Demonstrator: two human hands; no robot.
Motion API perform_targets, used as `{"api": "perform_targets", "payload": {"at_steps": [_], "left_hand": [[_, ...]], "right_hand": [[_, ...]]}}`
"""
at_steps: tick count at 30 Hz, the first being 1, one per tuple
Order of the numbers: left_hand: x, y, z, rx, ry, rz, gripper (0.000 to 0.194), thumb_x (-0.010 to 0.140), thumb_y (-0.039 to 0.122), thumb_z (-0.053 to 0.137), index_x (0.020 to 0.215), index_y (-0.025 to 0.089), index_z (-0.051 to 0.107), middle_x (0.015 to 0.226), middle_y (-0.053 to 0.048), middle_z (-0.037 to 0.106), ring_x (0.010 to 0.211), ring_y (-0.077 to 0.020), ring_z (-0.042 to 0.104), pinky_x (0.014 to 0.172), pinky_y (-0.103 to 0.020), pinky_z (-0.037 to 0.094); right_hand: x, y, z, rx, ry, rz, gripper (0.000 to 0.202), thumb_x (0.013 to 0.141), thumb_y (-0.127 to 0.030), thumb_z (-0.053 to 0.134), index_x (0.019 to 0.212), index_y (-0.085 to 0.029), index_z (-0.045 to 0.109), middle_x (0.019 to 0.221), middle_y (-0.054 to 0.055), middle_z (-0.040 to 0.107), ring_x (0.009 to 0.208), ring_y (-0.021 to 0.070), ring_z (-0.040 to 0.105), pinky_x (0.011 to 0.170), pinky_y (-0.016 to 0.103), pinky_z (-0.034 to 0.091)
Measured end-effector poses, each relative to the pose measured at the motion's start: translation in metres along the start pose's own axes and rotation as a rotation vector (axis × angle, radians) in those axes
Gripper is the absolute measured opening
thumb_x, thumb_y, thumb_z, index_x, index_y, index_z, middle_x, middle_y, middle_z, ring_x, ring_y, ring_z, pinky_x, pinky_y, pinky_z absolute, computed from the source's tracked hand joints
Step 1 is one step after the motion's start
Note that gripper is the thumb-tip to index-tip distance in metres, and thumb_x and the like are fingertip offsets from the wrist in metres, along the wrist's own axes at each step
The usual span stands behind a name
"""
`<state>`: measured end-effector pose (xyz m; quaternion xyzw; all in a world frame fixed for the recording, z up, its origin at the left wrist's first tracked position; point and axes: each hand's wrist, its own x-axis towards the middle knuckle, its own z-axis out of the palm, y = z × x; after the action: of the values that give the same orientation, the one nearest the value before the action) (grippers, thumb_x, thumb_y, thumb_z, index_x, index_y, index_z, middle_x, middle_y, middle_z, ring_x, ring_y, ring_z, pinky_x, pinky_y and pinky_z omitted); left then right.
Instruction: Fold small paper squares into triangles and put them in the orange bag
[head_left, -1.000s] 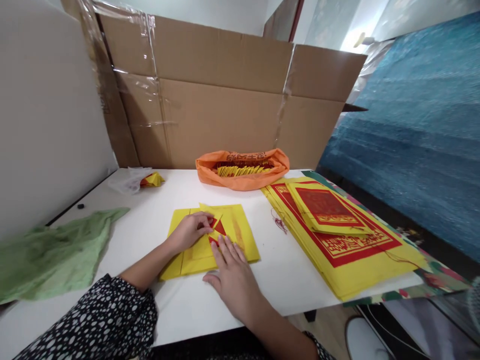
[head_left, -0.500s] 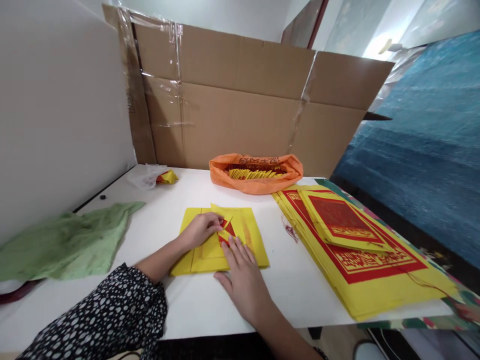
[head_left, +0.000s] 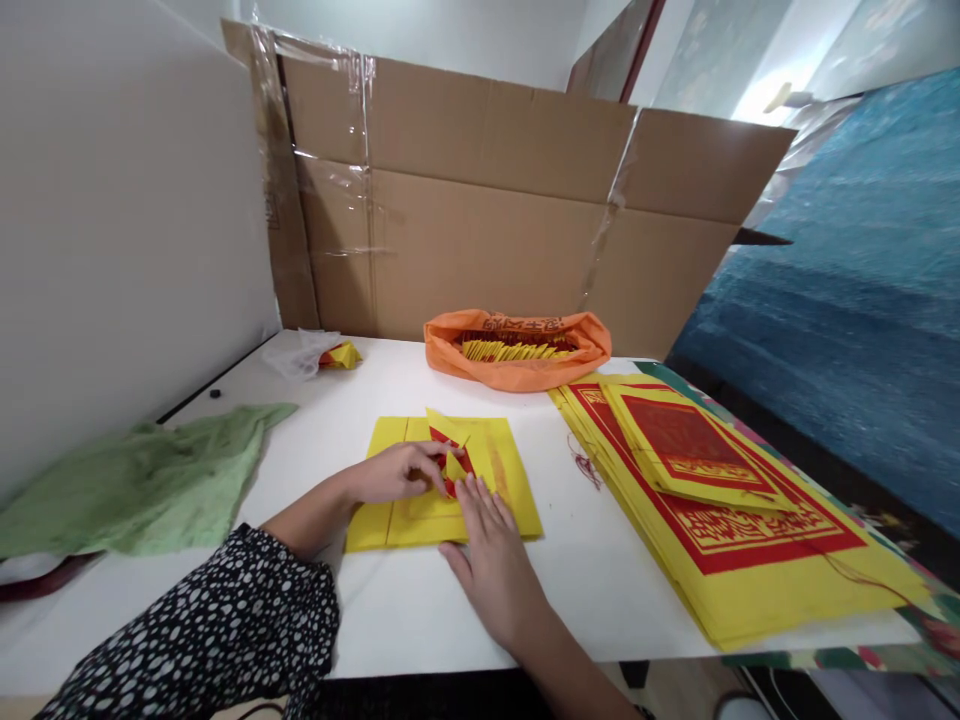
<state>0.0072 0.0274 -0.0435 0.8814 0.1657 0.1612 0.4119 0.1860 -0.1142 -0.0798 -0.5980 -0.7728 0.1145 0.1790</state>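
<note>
Small folded paper, red and yellow, lies on the yellow sheets on the white table, between both hands. Left hand: fingers part-curled at the raised flap; can't tell if thumb and finger close on it. Right hand: open, palm down, fingertips resting at the folded paper's near edge. Paper looks very light, thin and bendy, probably crisp at creases; could tear or crumple if pulled hard. Best hold: light pinch at the flap's edge, flat fingers bracing the lower edge so it doesn't slide. Beyond the sheets: orange bag holding a row of folded papers. Right side: stack of large printed sheets, red thread beside it. Left side: green cloth, rumpled.
</note>
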Motion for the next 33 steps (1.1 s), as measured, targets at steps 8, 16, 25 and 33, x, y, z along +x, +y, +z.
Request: {"api": "perform_targets", "payload": {"at_steps": [8, 16, 25, 33], "left_hand": [[0.001, -0.005, -0.001, -0.066, 0.069, -0.081, 0.016, 0.080, 0.014, 0.059, 0.082, 0.022, 0.073, 0.138, -0.004, 0.055, 0.128, -0.0228, 0.049, 0.107, -0.041, 0.040], [0.010, -0.013, 0.010, -0.134, 0.347, -0.300, 0.031, 0.079, 0.046, 0.067, 0.072, 0.016, 0.062, 0.123, -0.013, 0.063, 0.107, -0.0239, 0.064, 0.095, -0.038, 0.049], [0.011, -0.014, 0.008, -0.136, 0.345, -0.277, 0.033, 0.077, 0.045, 0.068, 0.063, 0.016, 0.061, 0.117, -0.011, 0.065, 0.104, -0.0231, 0.065, 0.095, -0.038, 0.050], [0.016, -0.019, 0.014, -0.106, 0.432, -0.336, 0.031, 0.067, 0.044, 0.076, 0.060, 0.017, 0.062, 0.111, -0.010, 0.069, 0.100, -0.0253, 0.066, 0.091, -0.040, 0.052]], "right_hand": [[0.001, 0.002, 0.008, -0.046, 0.027, -0.014, 0.062, 0.093, -0.046, 0.051, 0.147, -0.018, 0.036, 0.154, 0.013, 0.024, 0.144, 0.0265, 0.020, 0.116, 0.047, 0.023], [0.004, -0.006, 0.014, -0.078, 0.059, 0.054, 0.073, 0.090, -0.053, 0.053, 0.148, -0.015, 0.033, 0.155, 0.017, 0.018, 0.145, 0.0295, 0.015, 0.115, 0.049, 0.023], [0.000, -0.004, 0.018, -0.063, 0.081, 0.037, 0.070, 0.091, -0.054, 0.050, 0.150, -0.022, 0.029, 0.157, 0.016, 0.015, 0.145, 0.0327, 0.012, 0.113, 0.054, 0.024], [-0.001, -0.004, 0.018, -0.069, 0.076, 0.023, 0.063, 0.092, -0.048, 0.050, 0.148, -0.024, 0.034, 0.157, 0.014, 0.016, 0.145, 0.0337, 0.013, 0.113, 0.055, 0.023]]}}
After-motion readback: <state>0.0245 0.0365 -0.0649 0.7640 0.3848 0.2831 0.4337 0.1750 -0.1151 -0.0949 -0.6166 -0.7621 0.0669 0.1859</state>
